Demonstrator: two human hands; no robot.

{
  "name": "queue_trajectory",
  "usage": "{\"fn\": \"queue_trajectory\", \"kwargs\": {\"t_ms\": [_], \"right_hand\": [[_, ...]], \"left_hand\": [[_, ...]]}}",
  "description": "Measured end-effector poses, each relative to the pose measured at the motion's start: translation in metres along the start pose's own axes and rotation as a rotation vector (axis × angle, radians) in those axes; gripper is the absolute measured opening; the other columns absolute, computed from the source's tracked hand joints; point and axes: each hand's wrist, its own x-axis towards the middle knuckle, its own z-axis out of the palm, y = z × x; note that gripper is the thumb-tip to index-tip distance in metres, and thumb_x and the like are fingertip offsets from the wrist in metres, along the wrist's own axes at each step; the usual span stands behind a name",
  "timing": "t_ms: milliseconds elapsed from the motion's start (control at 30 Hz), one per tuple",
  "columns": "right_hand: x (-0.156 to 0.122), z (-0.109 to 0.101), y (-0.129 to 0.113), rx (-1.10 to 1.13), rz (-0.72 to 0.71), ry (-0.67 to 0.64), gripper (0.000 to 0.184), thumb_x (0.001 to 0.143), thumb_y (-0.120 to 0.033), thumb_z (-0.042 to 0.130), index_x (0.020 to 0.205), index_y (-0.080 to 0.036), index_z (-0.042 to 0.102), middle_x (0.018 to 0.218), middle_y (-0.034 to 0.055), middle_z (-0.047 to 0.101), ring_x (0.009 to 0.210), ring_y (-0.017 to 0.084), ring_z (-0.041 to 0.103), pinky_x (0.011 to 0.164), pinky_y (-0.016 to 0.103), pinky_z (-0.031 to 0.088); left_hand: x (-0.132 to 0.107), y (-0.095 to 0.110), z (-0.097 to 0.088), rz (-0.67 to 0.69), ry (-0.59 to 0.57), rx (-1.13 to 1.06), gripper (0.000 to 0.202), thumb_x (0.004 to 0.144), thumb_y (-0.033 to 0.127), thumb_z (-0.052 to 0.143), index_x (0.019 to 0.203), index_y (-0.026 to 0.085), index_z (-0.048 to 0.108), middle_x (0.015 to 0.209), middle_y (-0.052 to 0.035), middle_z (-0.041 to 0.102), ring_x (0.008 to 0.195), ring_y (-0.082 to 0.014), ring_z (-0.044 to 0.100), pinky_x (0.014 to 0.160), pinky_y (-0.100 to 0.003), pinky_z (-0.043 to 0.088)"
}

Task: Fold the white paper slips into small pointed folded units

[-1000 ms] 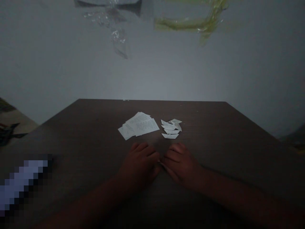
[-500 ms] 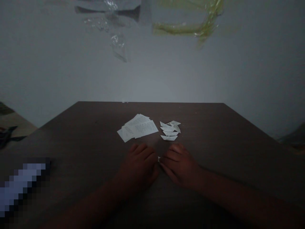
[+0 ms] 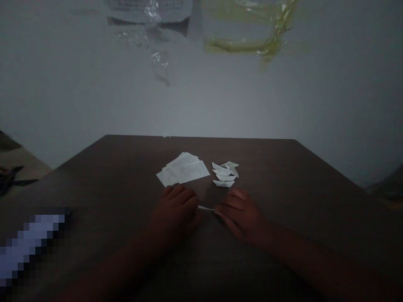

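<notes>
**Strip of paper (image 3: 206,207) found spanning the gap between left hand (image 3: 174,212) and right hand (image 3: 241,217)**

Head view. The clock positions were taken from the gap between the hands, with 12 o'clock pointing away from the wearer. Both hands were found resting on a dark wooden table (image 3: 267,167). The strip lay roughly level at the centre, its left end at the edge of the left hand and its right end at the right fingertips. The left fingers (image 3: 179,193) were curled and closed together. The right fingers (image 3: 229,205) were closed and slanted towards the strip. Whether the strip was pinched by either hand could not be determined.

A stack of printed paper slips (image 3: 185,167) was recorded at 11 o'clock, flat and slightly fanned, with its near edge just beyond the left fingers. A pile of small pointed paper pieces (image 3: 225,174) was recorded at about 1 o'clock, set apart from the stack. These pieces appeared already worked, whereas the stack appeared unworked; whether they had been folded or cut could not be determined.

A pixelated patch (image 3: 31,243) was noted at 8 o'clock. Clear plastic film (image 3: 160,63) and yellow-green tape (image 3: 245,46) were observed on the grey wall (image 3: 201,109) beyond the table.
</notes>
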Motion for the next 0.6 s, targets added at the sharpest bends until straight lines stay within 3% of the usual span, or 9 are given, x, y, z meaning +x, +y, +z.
{"fn": "queue_trajectory", "kwargs": {"t_ms": [133,300,433,600], "right_hand": [[-0.002,-0.004,0.006,-0.014,0.014,0.003,0.018,0.115,-0.019,0.062,0.108,-0.021,0.078,0.09,0.0037,0.078,0.084,0.022,0.065,0.08,0.039,0.053],[-0.004,0.0,0.011,0.02,0.016,-0.006,0.014,0.113,-0.018,0.065,0.108,-0.02,0.077,0.092,0.0035,0.08,0.087,0.023,0.069,0.083,0.04,0.057],[-0.006,0.001,0.012,0.045,-0.024,-0.033,0.011,0.111,-0.015,0.065,0.112,-0.02,0.076,0.099,0.0046,0.081,0.092,0.024,0.071,0.09,0.043,0.06],[-0.002,-0.001,0.007,0.064,0.001,-0.048,0.02,0.106,-0.01,0.064,0.121,-0.021,0.072,0.108,0.0069,0.082,0.103,0.027,0.073,0.093,0.045,0.061]], "left_hand": [[-0.003,-0.005,-0.003,-0.043,0.008,-0.07,0.015,0.093,0.006,0.067,0.094,0.021,0.067,0.102,-0.0054,0.076,0.096,-0.028,0.07,0.089,-0.043,0.056],[-0.005,-0.004,0.006,0.054,-0.003,-0.182,0.028,0.093,0.007,0.073,0.118,0.022,0.074,0.116,-0.0055,0.08,0.11,-0.0285,0.073,0.102,-0.043,0.057],[-0.005,-0.001,0.011,0.086,-0.059,-0.164,0.02,0.102,0.006,0.065,0.104,0.023,0.077,0.103,-0.0028,0.08,0.099,-0.026,0.073,0.093,-0.04,0.055],[-0.007,0.004,0.013,0.084,-0.061,-0.159,0.022,0.101,0.006,0.064,0.098,0.024,0.077,0.097,-0.0041,0.08,0.091,-0.0269,0.073,0.086,-0.042,0.054]]}}
